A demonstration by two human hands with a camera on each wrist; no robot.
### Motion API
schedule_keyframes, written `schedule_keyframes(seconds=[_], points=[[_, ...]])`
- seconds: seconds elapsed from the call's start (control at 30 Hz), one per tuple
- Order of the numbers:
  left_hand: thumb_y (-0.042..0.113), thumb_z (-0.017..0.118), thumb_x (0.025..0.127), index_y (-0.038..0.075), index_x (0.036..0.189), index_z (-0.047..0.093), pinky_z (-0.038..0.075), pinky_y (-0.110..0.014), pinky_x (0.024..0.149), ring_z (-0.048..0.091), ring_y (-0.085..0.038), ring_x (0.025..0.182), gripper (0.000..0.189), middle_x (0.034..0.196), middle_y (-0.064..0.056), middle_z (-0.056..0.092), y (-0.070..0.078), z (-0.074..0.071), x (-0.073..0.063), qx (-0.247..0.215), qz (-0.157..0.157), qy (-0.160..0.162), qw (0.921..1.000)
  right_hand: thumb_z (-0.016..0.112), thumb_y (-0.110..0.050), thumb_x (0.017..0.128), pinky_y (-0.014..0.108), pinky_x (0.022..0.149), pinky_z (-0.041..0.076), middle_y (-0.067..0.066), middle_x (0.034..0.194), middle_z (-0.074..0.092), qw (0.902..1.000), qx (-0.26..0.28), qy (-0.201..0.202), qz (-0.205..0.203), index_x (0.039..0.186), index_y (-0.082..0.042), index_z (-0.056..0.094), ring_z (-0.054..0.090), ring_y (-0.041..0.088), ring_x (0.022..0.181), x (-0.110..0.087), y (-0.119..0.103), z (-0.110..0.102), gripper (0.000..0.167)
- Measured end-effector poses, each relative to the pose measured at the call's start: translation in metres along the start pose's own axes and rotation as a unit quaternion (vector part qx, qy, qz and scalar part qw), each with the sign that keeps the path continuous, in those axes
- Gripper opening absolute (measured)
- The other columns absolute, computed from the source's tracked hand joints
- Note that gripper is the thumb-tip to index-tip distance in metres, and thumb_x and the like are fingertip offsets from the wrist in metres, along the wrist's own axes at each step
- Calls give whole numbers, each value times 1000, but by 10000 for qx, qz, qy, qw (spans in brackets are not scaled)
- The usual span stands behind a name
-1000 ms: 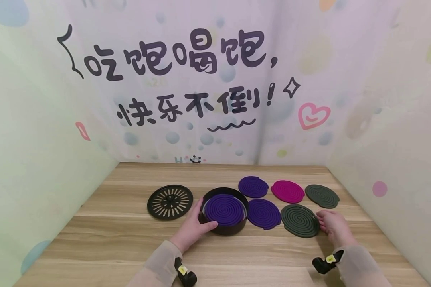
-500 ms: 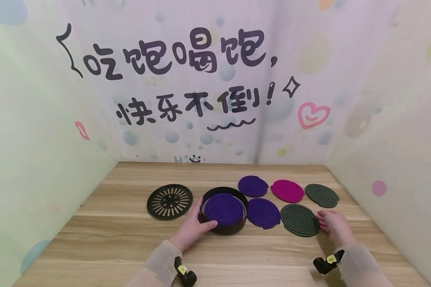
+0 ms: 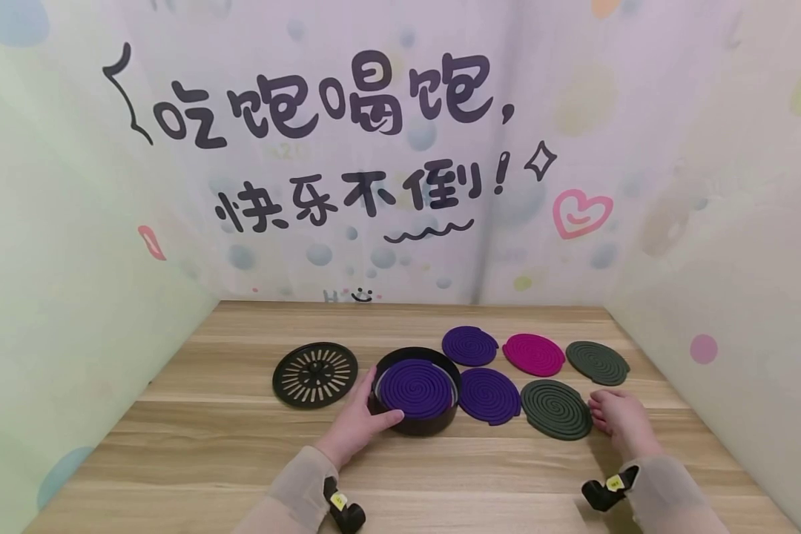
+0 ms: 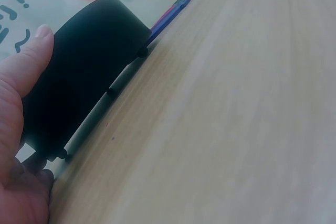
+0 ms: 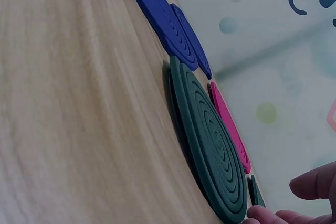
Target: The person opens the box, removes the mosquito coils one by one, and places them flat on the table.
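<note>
Grips the black holder (image 3: 427, 426) at centre with the left hand (image 3: 358, 429) and seems ready to lift the near-right green coaster (image 3: 557, 409), probably needing to pinch with the right hand (image 3: 621, 420), loosely parted at its edge.

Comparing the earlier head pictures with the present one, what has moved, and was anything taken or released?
Nothing visibly changed: nothing was moved, taken hold of or let go. The left grip still holds the round black container, with a purple spiral disc inside. The right grip stays at the edge of the nearer green spiral disc. The round black slotted plate and the other spiral discs lie as before.
</note>
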State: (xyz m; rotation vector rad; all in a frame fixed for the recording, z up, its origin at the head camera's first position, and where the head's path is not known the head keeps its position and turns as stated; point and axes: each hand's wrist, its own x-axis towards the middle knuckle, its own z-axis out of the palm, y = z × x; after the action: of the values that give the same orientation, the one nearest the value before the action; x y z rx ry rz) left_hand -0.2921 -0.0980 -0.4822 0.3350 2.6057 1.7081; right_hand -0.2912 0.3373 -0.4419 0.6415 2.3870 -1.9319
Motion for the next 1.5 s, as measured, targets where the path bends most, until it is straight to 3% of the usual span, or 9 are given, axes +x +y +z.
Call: schedule_keyframes(seconds=[0.23, 0.37, 0.5, 0.7, 0.9, 1.07, 1.3, 1.5], points=[[42, 79, 77, 9, 155, 14, 16, -56, 113, 12, -39, 144, 107, 158, -22, 13, 0, 0, 0, -18, -9, -34, 10000, 44, -19, 100, 22, 72, 49, 19, 115, 58, 9987, -254, 3, -434, 142, 14, 25, 56, 6, 83, -3, -5, 8, 57], [43, 79, 77, 8, 155, 14, 16, -56, 113, 12, -39, 144, 107, 157, -22, 13, -1, 0, 0, -31, 6, -31, 10000, 43, -21, 101, 29, 87, 47, 29, 133, 47, 9957, -445, -167, -799, 144, 13, 25, 55, 21, 104, -7, -17, 24, 57], [43, 79, 77, 9, 155, 14, 16, -56, 113, 12, -39, 144, 107, 158, -22, 12, -1, 0, 0, -33, 1, -34, 10000, 45, -23, 102, 38, 100, 42, 28, 144, 34, 9940, -154, -497, -957, 146, 11, 22, 44, 34, 123, -15, -32, 51, 60], [43, 79, 77, 9, 155, 13, 16, -56, 113, 12, -39, 144, 108, 158, -21, 12, 0, 0, 0, -70, -33, -60, 10000, 48, -16, 100, 39, 101, 42, 27, 137, 42, 9883, 373, -867, -1195, 143, 11, 28, 52, 28, 114, -22, -51, 97, 54], [43, 79, 77, 10, 155, 13, 15, -58, 113, 10, -40, 144, 107, 158, -21, 10, 0, 0, -1, -108, -94, -76, 9999, 51, -10, 98, 47, 105, 38, 28, 134, 46, 9789, 702, -1255, -1454, 140, 10, 34, 47, 38, 122, -30, -67, 142, 49], [42, 79, 77, 10, 155, 13, 15, -58, 112, 11, -41, 144, 107, 158, -22, 10, 1, 0, -1, -83, -106, -60, 9999, 55, -8, 95, 48, 102, 40, 27, 127, 51, 9724, 808, -1532, -1560, 137, 11, 39, 51, 39, 117, -36, -74, 174, 48], [42, 79, 78, 9, 155, 14, 16, -58, 112, 12, -41, 143, 105, 158, -23, 11, 2, 0, -2, -53, -86, -55, 9999, 55, -8, 95, 49, 103, 39, 27, 130, 50, 9716, 639, -1710, -1504, 137, 9, 38, 51, 37, 118, -39, -74, 202, 48], [41, 78, 78, 8, 155, 14, 16, -58, 112, 12, -40, 144, 105, 158, -23, 11, 1, 1, -1, -42, -87, -58, 9999, 58, -10, 94, 49, 103, 39, 23, 126, 55, 9749, 225, -1552, -1583, 137, 6, 41, 52, 34, 118, -39, -73, 216, 49]])
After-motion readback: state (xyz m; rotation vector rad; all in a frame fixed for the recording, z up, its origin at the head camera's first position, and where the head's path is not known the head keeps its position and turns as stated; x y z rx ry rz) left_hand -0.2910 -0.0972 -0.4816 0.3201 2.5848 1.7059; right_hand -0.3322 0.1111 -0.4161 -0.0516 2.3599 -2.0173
